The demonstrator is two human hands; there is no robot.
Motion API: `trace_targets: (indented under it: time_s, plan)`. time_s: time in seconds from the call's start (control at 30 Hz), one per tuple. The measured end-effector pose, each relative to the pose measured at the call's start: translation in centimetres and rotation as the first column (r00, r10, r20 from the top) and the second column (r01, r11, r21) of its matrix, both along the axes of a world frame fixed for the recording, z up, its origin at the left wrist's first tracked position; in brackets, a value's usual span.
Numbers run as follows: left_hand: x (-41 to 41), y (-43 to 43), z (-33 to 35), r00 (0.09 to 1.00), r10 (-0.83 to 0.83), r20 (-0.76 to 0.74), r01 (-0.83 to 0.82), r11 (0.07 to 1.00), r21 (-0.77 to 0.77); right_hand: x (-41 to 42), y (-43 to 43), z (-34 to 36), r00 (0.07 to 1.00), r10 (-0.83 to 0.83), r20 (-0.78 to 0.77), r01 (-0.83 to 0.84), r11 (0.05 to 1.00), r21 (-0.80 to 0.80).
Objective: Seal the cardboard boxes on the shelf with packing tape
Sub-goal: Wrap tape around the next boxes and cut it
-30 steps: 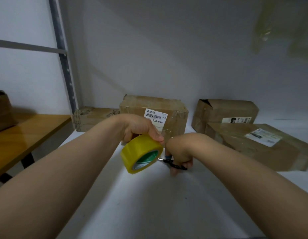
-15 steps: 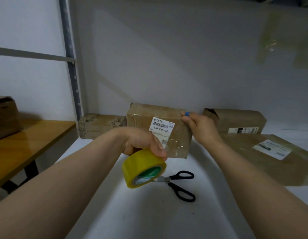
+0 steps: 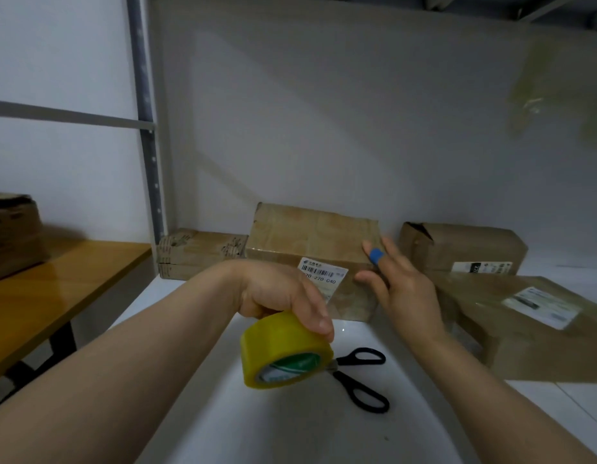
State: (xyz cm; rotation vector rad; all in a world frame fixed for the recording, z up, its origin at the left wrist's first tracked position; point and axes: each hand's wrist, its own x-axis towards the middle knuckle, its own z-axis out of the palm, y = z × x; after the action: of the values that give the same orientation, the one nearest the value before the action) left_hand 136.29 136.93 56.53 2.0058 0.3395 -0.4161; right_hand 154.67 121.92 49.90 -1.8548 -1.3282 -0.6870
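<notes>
**Left hand.** The fingers (image 3: 319, 318) of the left hand (image 3: 280, 296) are curled over the top of a yellow tape roll (image 3: 283, 346) and grip it. The roll is held clear of the white shelf (image 3: 257, 426), with its green-labelled core facing down and right.

**Right hand.** The fingers (image 3: 392, 254) of the right hand (image 3: 404, 293) are straight and spread and hold nothing. One fingertip carries a blue cover (image 3: 376, 256). The hand is at the right end of the middle box (image 3: 307, 236), with the thumb tip over the box's front face beside the white label (image 3: 322, 272). Whether they touch cannot be told.

**Surroundings.**
- Black-handled scissors (image 3: 360, 380) lie on the shelf just below and right of the tape roll.
- A low box (image 3: 196, 252) lies left of the middle box.
- A box with a torn corner (image 3: 464, 246) stands right of the right hand.
- A larger labelled box (image 3: 531, 333) lies nearer to the camera.
- Beyond the shelf post (image 3: 146, 128), to the far left, a wooden table (image 3: 56, 283) carries another box (image 3: 9, 236).
</notes>
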Motion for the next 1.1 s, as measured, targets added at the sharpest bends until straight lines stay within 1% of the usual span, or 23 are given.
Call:
trace_targets:
  time_s: [0.07, 0.17, 0.23, 0.27, 0.3, 0.33, 0.37, 0.4, 0.47, 0.53, 0.6, 0.67, 0.87, 0.93, 1.0, 1.1]
  plan:
    - [-0.3, -0.4, 0.1, 0.999, -0.049, -0.010, 0.049, 0.998, 0.038, -0.7, -0.4, -0.7, 0.994, -0.049, 0.101, 0.045, 0.998, 0.045]
    - [-0.6, -0.9, 0.0, 0.996, -0.094, -0.011, 0.095, 0.993, 0.067, -1.5, -1.2, -0.3, 0.950, -0.168, 0.262, 0.156, 0.985, 0.068]
    - [-0.9, -1.2, -0.1, 0.992, -0.124, -0.003, 0.124, 0.990, 0.067, -1.9, -1.4, 0.5, 0.905, -0.219, 0.365, 0.223, 0.974, 0.031]
    - [-1.0, -1.3, -0.1, 0.991, -0.135, 0.002, 0.135, 0.989, 0.068, -2.2, -1.3, 1.3, 0.898, -0.206, 0.389, 0.236, 0.971, -0.031]
    - [-1.2, -1.3, 0.0, 0.990, -0.144, 0.004, 0.144, 0.987, 0.068, -2.4, -1.2, 2.4, 0.914, -0.165, 0.372, 0.224, 0.967, -0.121]
    - [-1.3, -1.4, 0.1, 0.989, -0.151, 0.004, 0.150, 0.986, 0.069, -2.7, -0.9, 3.5, 0.941, -0.107, 0.321, 0.186, 0.956, -0.225]
    - [-1.5, -1.5, 0.2, 0.988, -0.156, 0.002, 0.155, 0.985, 0.073, -2.9, -0.4, 4.6, 0.960, -0.055, 0.273, 0.146, 0.934, -0.326]
    - [-1.6, -1.6, 0.3, 0.987, -0.159, 0.000, 0.158, 0.984, 0.079, -2.9, 0.2, 5.3, 0.964, -0.030, 0.263, 0.137, 0.906, -0.400]
    - [-1.9, -1.8, 0.5, 0.987, -0.159, 0.002, 0.158, 0.983, 0.092, -2.6, 1.6, 5.8, 0.954, -0.059, 0.295, 0.202, 0.853, -0.481]
    - [-2.3, -1.9, 0.7, 0.988, -0.154, 0.010, 0.152, 0.983, 0.100, -2.3, 2.5, 6.2, 0.942, -0.147, 0.302, 0.296, 0.791, -0.536]
    - [-2.6, -1.8, 1.0, 0.987, -0.162, 0.009, 0.160, 0.982, 0.104, -2.0, 3.0, 6.6, 0.935, -0.197, 0.294, 0.336, 0.755, -0.563]
    - [-2.9, -1.4, 1.2, 0.986, -0.166, 0.011, 0.164, 0.981, 0.100, -1.9, 3.2, 6.9, 0.940, -0.211, 0.267, 0.331, 0.748, -0.575]
    - [-2.9, -0.6, 1.4, 0.988, -0.146, 0.055, 0.144, 0.989, 0.043, -1.9, 3.2, 7.3, 0.969, -0.224, 0.104, 0.240, 0.756, -0.610]
    - [-2.9, -0.2, 1.4, 0.986, -0.143, 0.081, 0.141, 0.990, 0.031, -1.9, 3.4, 8.5, 0.974, -0.209, 0.081, 0.213, 0.744, -0.634]
    - [-3.0, 0.2, 1.6, 0.987, -0.080, 0.142, 0.083, 0.997, -0.009, -2.0, 4.0, 9.4, 0.985, -0.162, 0.054, 0.158, 0.745, -0.648]
    - [-3.3, 1.1, 3.0, 0.958, 0.093, 0.270, -0.085, 0.996, -0.042, -1.8, 4.5, 9.5, 0.997, -0.049, -0.061, 0.000, 0.781, -0.625]
